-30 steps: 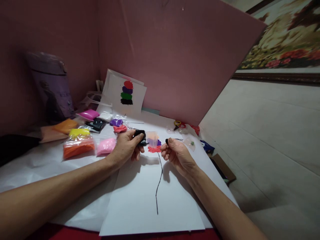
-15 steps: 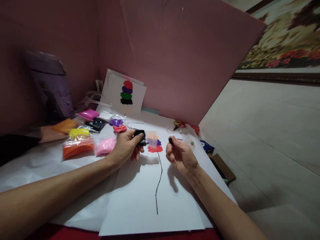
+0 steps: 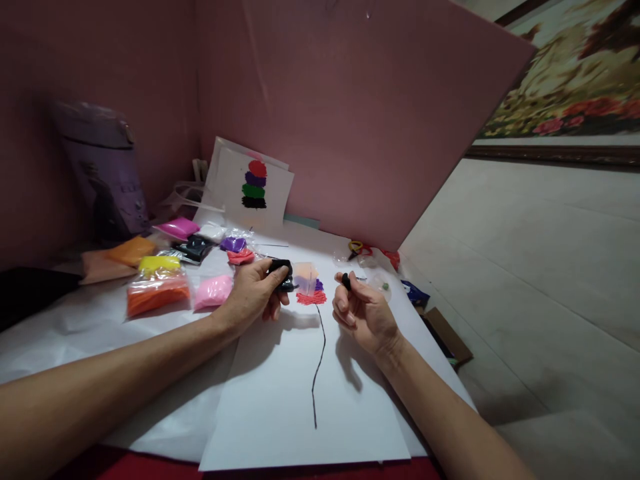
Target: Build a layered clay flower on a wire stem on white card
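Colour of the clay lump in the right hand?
Black lump in the right hand; shows best in the head view.

Blurred lettering point(image 3: 132, 189), seemingly starting "EL", marks the purple bag point(image 3: 113, 170)

Open to pass over the front of the white sheet point(image 3: 265, 413), between the left arm point(image 3: 150, 360) and right arm point(image 3: 440, 400). Narrower higher up, between the black packet point(image 3: 281, 275) in the left hand point(image 3: 257, 297) and the black lump point(image 3: 346, 282) in the right hand point(image 3: 367, 317). Crowded at left by plastic packets point(image 3: 157, 297). Hemmed in beyond by the propped card point(image 3: 277, 193) and pink wall point(image 3: 325, 120). Obstructed at far right by scissors point(image 3: 355, 247).
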Demonstrator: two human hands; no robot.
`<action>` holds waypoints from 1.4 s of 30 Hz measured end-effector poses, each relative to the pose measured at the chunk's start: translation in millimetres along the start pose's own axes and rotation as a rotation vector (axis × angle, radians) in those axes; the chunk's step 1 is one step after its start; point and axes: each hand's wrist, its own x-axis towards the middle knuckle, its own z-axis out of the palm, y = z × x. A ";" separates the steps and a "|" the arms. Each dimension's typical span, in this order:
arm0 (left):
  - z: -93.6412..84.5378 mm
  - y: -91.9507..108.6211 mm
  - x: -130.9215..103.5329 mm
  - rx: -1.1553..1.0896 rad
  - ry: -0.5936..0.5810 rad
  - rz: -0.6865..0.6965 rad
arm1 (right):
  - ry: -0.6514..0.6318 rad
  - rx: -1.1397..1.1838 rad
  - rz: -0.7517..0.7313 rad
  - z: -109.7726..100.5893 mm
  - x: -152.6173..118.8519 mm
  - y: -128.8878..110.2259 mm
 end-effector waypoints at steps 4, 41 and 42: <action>0.4 0.0 0.5 -0.011 -0.004 0.007 | 0.018 -0.014 0.009 0.8 -0.1 0.0; 0.3 -1.4 0.0 -0.046 -0.048 0.000 | 0.029 -0.149 0.139 10.9 -2.0 9.1; 0.5 -1.1 -0.3 -0.049 -0.056 0.003 | 0.016 -0.164 0.137 11.3 -2.2 9.9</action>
